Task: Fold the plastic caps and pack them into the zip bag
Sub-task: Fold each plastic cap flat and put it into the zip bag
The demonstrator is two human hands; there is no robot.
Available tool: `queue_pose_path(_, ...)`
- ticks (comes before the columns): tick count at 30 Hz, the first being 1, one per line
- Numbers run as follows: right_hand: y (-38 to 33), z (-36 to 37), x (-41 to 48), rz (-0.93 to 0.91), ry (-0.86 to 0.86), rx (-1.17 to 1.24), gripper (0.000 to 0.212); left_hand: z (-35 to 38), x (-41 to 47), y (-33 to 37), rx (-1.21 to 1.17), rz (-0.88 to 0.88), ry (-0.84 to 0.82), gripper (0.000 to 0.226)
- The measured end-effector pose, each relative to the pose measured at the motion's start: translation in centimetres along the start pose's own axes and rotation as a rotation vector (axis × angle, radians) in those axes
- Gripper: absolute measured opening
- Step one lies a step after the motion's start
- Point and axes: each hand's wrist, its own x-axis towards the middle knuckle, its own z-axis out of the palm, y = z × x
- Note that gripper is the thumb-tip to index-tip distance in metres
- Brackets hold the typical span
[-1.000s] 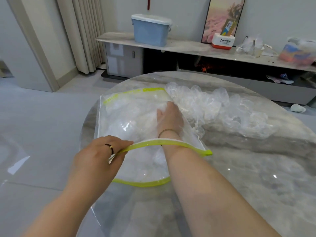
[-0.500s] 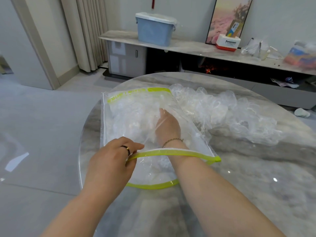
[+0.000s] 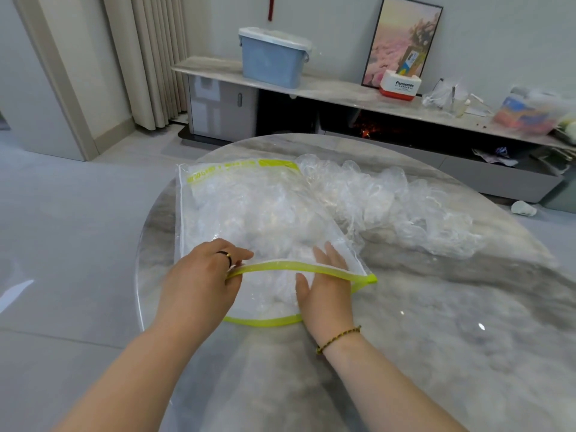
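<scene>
Your left hand (image 3: 202, 282) pinches the zip bag (image 3: 249, 213) open; your right hand (image 3: 324, 285) lies flat in its mouth, empty. Bag part-filled; many plastic caps (image 3: 405, 207) lie unpacked on the table (image 3: 436, 307).

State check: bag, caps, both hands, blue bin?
zip bag: mouth open, upper lip lifted, partly filled.
loose caps: heaped on the table beside the bag, not packed.
left hand: pinches the bag's upper zip strip.
right hand: fingers straight, reaching into the bag's mouth, holding nothing.
blue bin: lid on.
</scene>
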Motion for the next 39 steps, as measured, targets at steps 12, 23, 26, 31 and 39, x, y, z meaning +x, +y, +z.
queue_pose_path(12, -0.7, -1.2, 2.5, 0.511, -0.456, -0.047, 0.008, 0.4, -0.8, 1.3, -0.001, 0.084, -0.037, 0.028)
queue_pose_path(23, -2.0, -0.3, 4.6, 0.972, 0.057, 1.481, 0.022, 0.5, -0.7, 0.8, -0.018, 0.088, -0.094, 0.025)
queue_pose_path(26, -3.5, 0.1, 7.1, 0.972, 0.17, 1.624, 0.016, 0.2, -0.6, 0.5, -0.017, 0.092, -0.074, 0.027)
queue_pose_path(31, -3.8, 1.6, 10.0, 0.933, 0.169, 1.523, 0.008, 0.7, -0.1, -0.3, -0.032, 0.008, -0.08, 0.024)
queue_pose_path(39, -3.1, 3.2, 12.0, 0.947, 0.015, 1.37, 0.016, 2.6, 0.6, 0.0, 0.033, -0.019, -0.03, 0.018)
